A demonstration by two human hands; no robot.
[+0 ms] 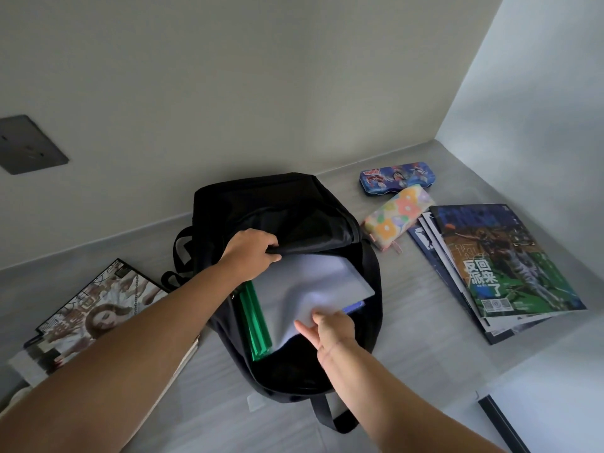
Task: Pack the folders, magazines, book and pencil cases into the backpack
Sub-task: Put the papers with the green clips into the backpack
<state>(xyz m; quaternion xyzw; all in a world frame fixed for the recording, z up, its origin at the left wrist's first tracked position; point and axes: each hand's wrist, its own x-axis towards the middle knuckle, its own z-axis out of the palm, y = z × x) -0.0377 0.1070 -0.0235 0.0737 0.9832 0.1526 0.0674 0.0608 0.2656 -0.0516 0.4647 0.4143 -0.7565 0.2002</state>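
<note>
Two hands divide the work: the left hand (251, 253) curls its fingers round the flap of the backpack (277, 204), keeping the mouth open, while the right hand (336, 326) appears to pinch the pale folder (320, 282), which lies half inside beside a green folder (256, 322). Magazines (510, 266) and pencil cases (398, 217) wait on the table (425, 354).

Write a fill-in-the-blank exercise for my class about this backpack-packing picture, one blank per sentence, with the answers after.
The left hand grips the opening edge of the backpack, whose colour is ____.
The right hand holds a pale folder beside a green folder, both partly inside the ____.
The fanned magazine stack lies to the ____ of the backpack.
Missing words: black; backpack; right.
</note>
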